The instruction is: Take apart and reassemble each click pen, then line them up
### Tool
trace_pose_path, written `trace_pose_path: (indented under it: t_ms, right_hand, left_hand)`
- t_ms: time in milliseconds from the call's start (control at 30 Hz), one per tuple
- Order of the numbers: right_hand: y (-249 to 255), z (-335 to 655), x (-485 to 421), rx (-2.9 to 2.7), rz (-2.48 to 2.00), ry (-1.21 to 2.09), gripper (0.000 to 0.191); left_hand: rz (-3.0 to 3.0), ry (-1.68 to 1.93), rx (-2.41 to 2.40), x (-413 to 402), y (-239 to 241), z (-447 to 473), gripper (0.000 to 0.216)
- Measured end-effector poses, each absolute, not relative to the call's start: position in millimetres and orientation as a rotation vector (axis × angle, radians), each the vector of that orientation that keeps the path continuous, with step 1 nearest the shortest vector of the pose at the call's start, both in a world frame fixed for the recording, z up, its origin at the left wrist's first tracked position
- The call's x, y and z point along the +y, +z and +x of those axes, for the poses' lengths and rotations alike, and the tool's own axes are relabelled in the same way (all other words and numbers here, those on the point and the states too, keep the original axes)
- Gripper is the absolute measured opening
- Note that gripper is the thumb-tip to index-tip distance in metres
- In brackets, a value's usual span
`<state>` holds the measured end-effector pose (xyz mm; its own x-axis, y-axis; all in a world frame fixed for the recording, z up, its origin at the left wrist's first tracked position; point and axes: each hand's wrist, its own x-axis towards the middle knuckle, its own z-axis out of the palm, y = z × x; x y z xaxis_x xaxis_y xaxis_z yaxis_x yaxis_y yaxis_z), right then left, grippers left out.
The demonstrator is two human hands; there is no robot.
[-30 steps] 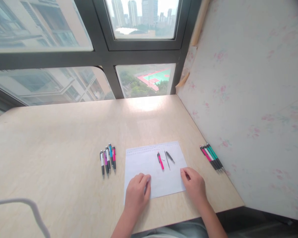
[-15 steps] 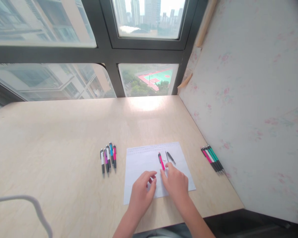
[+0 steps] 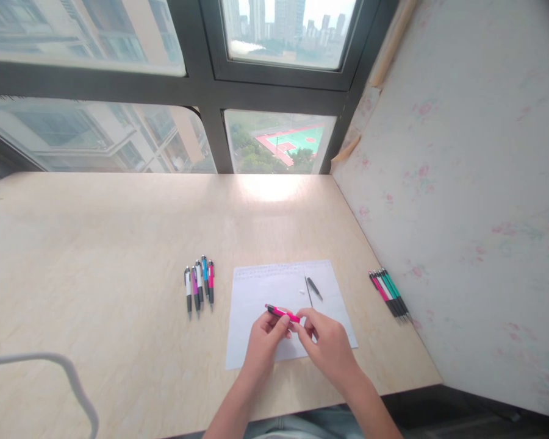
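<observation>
Both hands hold a pink pen barrel (image 3: 281, 313) just above a white sheet of paper (image 3: 260, 292). My left hand (image 3: 263, 344) pinches it from the left and below. My right hand (image 3: 327, 347) grips its right end with closed fingers. On the paper lie a thin black refill (image 3: 308, 291), a black pen tip piece (image 3: 315, 288) and a tiny white part (image 3: 301, 291), a little beyond my hands.
Several assembled pens (image 3: 199, 285) lie in a row left of the paper. More pens (image 3: 390, 294) lie by the flowered wall (image 3: 462, 183) at right. A white curved bar (image 3: 41, 372) is at lower left. The wooden desk (image 3: 96, 244) ends at a window.
My right hand moved in from the paper's right edge and picked the pink barrel up off the sheet. Both hands now hold it lifted and turned crosswise.
</observation>
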<state>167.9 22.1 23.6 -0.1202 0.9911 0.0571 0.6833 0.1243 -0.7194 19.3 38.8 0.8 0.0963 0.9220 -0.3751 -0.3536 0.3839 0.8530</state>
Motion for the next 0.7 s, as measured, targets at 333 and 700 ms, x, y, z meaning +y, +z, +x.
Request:
trace_pose_path:
  t_ms: [333,700]
  right_hand:
    - [4,184,65,-1.98,-2.006,0.393,0.019]
    - [3,174,73,-1.973,-1.835,0.369,0.014]
  left_hand:
    - [0.444,1.193,0.862,62,5,13,0.023]
    - [0.658,1.158,0.985,56,-7,14,0.027]
